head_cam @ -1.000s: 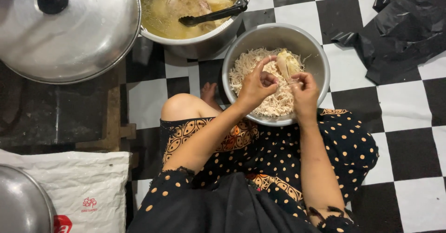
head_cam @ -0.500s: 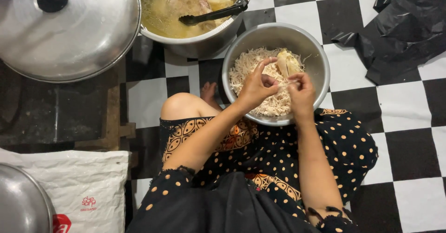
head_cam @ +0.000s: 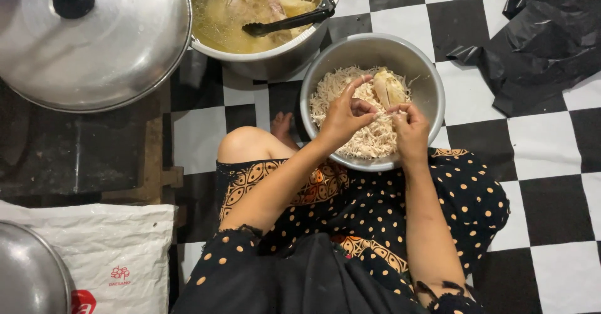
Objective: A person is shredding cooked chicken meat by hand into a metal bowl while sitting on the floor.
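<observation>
A steel bowl (head_cam: 418,57) rests against my lap, filled with pale shredded chicken (head_cam: 332,92). On top of the shreds lies a whole piece of cooked chicken (head_cam: 389,88). My left hand (head_cam: 343,115) and my right hand (head_cam: 410,126) meet over the bowl's near side. Both pinch a small strand of meat between the fingertips. My forearms reach out over a black dress with orange dots.
A large pot of yellow broth (head_cam: 219,20) with chicken pieces and black tongs (head_cam: 289,21) stands beyond the bowl. A big steel lid (head_cam: 113,51) lies at the upper left, a crumpled black plastic bag (head_cam: 544,38) at the upper right, a white sack (head_cam: 106,251) at the lower left. The floor is checkered black and white.
Both hands have stayed over the bowl; the fingers have shifted slightly as they pull the meat strand apart. Bowl and pot have not moved.
</observation>
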